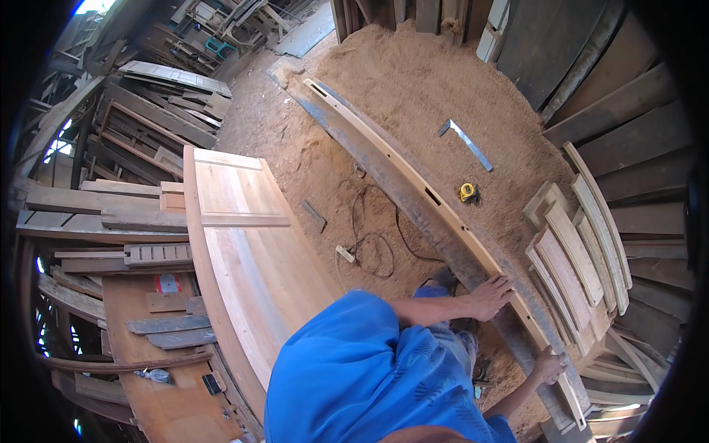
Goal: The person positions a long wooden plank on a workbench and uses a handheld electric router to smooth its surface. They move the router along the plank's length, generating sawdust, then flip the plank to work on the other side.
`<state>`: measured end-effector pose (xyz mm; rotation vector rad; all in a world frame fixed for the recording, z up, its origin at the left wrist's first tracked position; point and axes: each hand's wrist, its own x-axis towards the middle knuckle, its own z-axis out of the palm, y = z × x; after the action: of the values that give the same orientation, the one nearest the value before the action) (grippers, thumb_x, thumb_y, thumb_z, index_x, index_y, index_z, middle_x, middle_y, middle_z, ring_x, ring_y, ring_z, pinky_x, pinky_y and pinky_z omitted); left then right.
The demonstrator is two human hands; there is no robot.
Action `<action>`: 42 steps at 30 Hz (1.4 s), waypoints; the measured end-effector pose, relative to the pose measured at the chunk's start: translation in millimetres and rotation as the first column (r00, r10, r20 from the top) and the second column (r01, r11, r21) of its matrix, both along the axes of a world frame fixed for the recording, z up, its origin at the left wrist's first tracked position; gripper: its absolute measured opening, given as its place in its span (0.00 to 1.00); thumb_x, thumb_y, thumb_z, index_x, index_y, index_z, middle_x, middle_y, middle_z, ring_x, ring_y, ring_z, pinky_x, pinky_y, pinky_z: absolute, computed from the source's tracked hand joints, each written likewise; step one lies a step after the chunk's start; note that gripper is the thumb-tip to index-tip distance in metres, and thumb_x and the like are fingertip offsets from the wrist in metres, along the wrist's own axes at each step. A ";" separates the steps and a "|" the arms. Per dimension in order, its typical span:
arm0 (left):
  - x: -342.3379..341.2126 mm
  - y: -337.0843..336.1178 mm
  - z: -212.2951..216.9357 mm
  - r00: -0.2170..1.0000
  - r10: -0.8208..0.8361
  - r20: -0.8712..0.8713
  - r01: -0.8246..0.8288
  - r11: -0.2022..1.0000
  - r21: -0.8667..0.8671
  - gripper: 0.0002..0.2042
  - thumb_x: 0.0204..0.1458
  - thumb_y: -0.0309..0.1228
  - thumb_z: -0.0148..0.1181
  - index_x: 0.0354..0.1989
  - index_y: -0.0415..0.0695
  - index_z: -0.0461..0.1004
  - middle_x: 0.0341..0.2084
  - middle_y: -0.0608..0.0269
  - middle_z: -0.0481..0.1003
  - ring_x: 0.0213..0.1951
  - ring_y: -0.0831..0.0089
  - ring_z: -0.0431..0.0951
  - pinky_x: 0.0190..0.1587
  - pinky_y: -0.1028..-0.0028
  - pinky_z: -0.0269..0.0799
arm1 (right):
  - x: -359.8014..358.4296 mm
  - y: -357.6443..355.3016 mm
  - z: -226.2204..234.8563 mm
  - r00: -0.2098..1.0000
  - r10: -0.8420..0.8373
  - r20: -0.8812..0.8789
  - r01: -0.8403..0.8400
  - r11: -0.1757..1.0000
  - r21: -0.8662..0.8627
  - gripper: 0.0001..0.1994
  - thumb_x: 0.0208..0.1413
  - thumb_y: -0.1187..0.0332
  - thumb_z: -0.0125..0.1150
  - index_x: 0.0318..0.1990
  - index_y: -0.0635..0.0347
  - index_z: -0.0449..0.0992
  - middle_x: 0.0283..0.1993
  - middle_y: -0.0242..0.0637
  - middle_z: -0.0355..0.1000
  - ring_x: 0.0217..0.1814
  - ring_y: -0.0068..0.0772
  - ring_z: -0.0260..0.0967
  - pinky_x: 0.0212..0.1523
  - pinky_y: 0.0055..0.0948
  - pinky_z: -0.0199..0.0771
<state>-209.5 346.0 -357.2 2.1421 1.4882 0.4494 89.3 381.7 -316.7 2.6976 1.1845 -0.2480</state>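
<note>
Left hand (490, 296) lies flat, fingers spread, on the long pale rail (413, 176); right hand (550, 365) grips its near end.
Rail runs toward 11 o'clock across sawdust floor (413, 81); door panel (244, 258) at 9, square (465, 142) and tape measure (467, 192) at 1.

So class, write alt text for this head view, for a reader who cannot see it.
Both hands, left hand and right hand, press on a long pale mortised rail lying on a sawdust floor, near a yellow tape measure and steel square.
</note>
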 end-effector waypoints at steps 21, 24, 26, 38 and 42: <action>-113.9 -144.0 -104.7 0.265 0.951 0.163 -0.132 0.203 -0.970 0.31 0.55 0.57 0.59 0.56 0.42 0.72 0.50 0.46 0.75 0.55 0.47 0.73 0.59 0.52 0.67 | -89.5 20.1 -56.8 0.284 0.773 -0.568 -0.953 0.290 -0.083 0.22 0.43 0.65 0.65 0.49 0.61 0.79 0.46 0.59 0.77 0.53 0.57 0.75 0.54 0.49 0.75; -140.1 -107.5 -66.3 -0.391 0.920 -0.012 0.085 0.024 -0.996 0.34 0.54 0.65 0.54 0.53 0.44 0.73 0.37 0.54 0.77 0.44 0.55 0.78 0.52 0.52 0.71 | -102.1 -8.4 0.8 0.351 0.706 -0.615 -0.936 0.277 -0.216 0.22 0.40 0.63 0.67 0.47 0.59 0.80 0.44 0.57 0.78 0.51 0.57 0.76 0.52 0.49 0.76; -160.6 -83.9 -40.7 -0.625 0.780 0.034 0.116 0.135 -0.984 0.36 0.54 0.69 0.50 0.50 0.44 0.74 0.32 0.57 0.76 0.39 0.58 0.78 0.47 0.52 0.72 | -117.3 -31.8 36.3 0.363 0.666 -0.652 -0.931 0.283 -0.229 0.22 0.40 0.63 0.67 0.46 0.58 0.80 0.42 0.57 0.78 0.49 0.58 0.77 0.52 0.49 0.76; -165.9 -69.9 -103.1 -0.846 0.409 0.343 0.058 0.709 -0.703 0.33 0.51 0.65 0.48 0.35 0.41 0.78 0.20 0.59 0.73 0.24 0.56 0.75 0.34 0.55 0.73 | -110.0 -125.2 45.8 0.380 0.733 -0.564 -0.823 0.546 0.157 0.31 0.39 0.74 0.62 0.58 0.64 0.72 0.53 0.61 0.74 0.56 0.60 0.73 0.56 0.48 0.73; -167.2 -61.9 -55.8 -0.802 0.300 0.517 -0.033 0.841 -0.539 0.26 0.56 0.56 0.50 0.40 0.42 0.77 0.26 0.59 0.74 0.30 0.58 0.75 0.39 0.56 0.72 | -114.1 -119.3 48.7 0.362 0.707 -0.607 -0.823 0.548 0.147 0.35 0.38 0.74 0.62 0.61 0.70 0.68 0.61 0.63 0.68 0.62 0.60 0.69 0.61 0.47 0.70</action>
<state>-376.7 284.1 -413.0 -0.1771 0.3955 1.8455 -24.8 262.4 -268.1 1.5765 2.3244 -1.0550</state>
